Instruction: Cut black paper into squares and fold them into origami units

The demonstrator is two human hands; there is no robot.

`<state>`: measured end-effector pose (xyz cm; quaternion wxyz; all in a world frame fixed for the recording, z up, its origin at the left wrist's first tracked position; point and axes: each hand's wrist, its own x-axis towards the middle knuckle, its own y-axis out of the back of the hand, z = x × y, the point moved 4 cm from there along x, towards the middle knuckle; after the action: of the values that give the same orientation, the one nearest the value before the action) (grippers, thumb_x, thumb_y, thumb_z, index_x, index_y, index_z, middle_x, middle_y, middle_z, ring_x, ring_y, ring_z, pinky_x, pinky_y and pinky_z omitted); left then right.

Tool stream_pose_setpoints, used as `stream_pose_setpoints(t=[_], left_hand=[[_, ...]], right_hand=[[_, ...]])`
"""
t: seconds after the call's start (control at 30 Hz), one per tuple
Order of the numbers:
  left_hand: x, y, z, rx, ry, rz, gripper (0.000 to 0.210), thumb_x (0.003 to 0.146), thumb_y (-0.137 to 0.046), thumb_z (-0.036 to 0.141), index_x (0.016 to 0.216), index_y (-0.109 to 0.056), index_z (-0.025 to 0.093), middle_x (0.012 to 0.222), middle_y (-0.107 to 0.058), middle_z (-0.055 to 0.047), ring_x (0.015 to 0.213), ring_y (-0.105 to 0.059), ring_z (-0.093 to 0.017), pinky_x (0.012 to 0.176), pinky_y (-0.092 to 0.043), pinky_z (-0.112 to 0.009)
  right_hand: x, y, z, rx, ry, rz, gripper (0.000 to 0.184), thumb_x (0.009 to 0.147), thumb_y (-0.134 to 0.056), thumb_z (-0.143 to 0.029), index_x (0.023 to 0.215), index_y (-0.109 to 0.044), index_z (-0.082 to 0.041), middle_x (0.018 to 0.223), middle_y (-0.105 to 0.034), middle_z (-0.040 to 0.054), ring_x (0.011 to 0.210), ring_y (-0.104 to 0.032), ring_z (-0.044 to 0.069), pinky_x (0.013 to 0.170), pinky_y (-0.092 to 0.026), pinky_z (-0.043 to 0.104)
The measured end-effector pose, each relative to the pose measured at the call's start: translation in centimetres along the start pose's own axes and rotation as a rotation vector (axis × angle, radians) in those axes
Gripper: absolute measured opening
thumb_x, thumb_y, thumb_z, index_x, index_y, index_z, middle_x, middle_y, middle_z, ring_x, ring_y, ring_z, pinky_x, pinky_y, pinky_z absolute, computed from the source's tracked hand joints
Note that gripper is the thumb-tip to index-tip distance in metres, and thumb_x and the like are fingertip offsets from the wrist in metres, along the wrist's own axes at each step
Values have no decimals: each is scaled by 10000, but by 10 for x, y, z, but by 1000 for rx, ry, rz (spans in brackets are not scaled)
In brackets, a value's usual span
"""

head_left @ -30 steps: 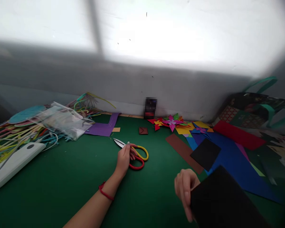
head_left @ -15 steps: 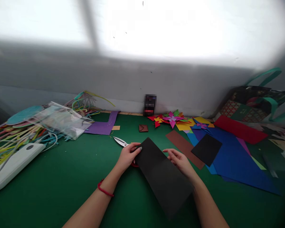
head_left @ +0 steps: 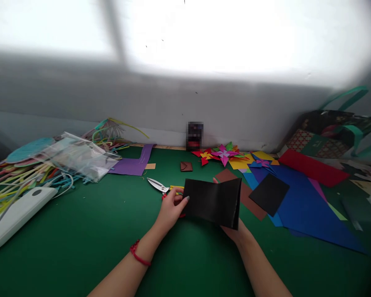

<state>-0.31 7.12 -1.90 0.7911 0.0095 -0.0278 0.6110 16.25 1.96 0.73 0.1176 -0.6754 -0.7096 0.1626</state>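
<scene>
A black sheet of paper is lifted above the green table, with its right end bent over into a loose fold. At its left edge my left hand pinches the sheet between thumb and fingers. My right hand holds the sheet from behind and below; most of its fingers are hidden, and one fingertip shows over the top edge. Just beyond my left hand lie scissors with red handles, partly covered by the hand. A yellow stick-like thing is beside them. Farther back is a small brown folded paper envelope.
Coloured paper stars lie along the wall. On the right are a smaller black sheet, brown paper, blue sheets and a red one. Leftward are purple paper, a clear bag and a white device.
The black sheet has swung from hanging diagonally to lying crosswise, its right end now folded. My right hand has moved from beside it to behind it. My left hand keeps its pinch.
</scene>
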Motion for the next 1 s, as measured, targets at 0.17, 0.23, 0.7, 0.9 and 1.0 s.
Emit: stream_pose_setpoints(t=[0.17,0.23,0.7,0.9,1.0], left_hand=[[-14,-17,7,32,-28,-118,188,764,-538,322,866,-466,181,745,-635,-24,738,-611,-170,626,-466,-235],[-14,-17,8,-7,-5,-140,208,769,-532,338,886,-485,173,773,-640,-38,743,-608,-174,626,-464,-236],[-4,-17,1,6,26,-121,285,772,-509,366,954,-591,164,828,-652,-62,769,-608,-199,683,-484,-282],[-9,-19,7,155,-60,-120,210,781,-492,358,780,-565,161,572,-560,6,543,-520,-120,491,-395,-195],[-11,-18,9,197,-93,-118,227,779,-490,368,705,-536,159,508,-473,28,477,-440,-90,446,-346,-182]], right_hand=[[3,-7,8,111,-60,26,668,762,-534,-464,1339,-231,-317,1233,-496,40,1112,-466,247,908,-388,414],[5,-5,11,81,-72,70,695,740,-594,-390,1336,-245,-310,1208,-518,43,1092,-483,246,888,-411,398],[13,6,8,8,-29,151,587,720,-600,-388,1259,-381,-310,1089,-571,42,924,-570,223,728,-488,337],[19,22,20,-50,79,314,352,682,-633,-407,965,-563,-209,906,-632,59,812,-594,232,662,-495,317],[18,23,22,-87,85,343,357,658,-650,-419,924,-559,-198,849,-642,56,777,-599,232,650,-496,320]])
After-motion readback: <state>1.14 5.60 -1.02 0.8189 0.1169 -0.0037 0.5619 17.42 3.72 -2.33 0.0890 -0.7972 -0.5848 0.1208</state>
